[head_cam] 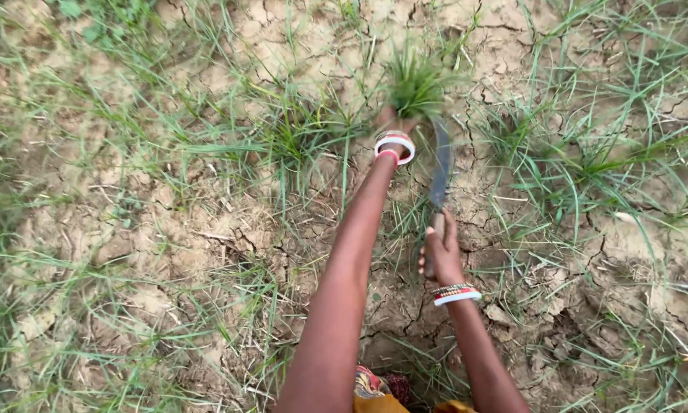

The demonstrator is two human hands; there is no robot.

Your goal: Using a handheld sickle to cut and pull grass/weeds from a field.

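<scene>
Grass tuft (417, 82) gripped by left hand (394, 121), sickle (440, 164) in right hand (442, 252)

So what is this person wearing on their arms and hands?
Both arms are bare, with no sleeves and no gloves. The left wrist carries a stack of bangles in white and red. The right wrist has similar bangles, a white and red band plus a thinner beaded, multicoloured one. No rings are visible.

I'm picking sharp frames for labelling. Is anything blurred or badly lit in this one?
Head view: even, soft daylight, no hard shadows or glare; the left hand gripping the grass tuft is motion-blurred, the sickle blade slightly soft; the right hand and the cracked soil are sharp.
</scene>
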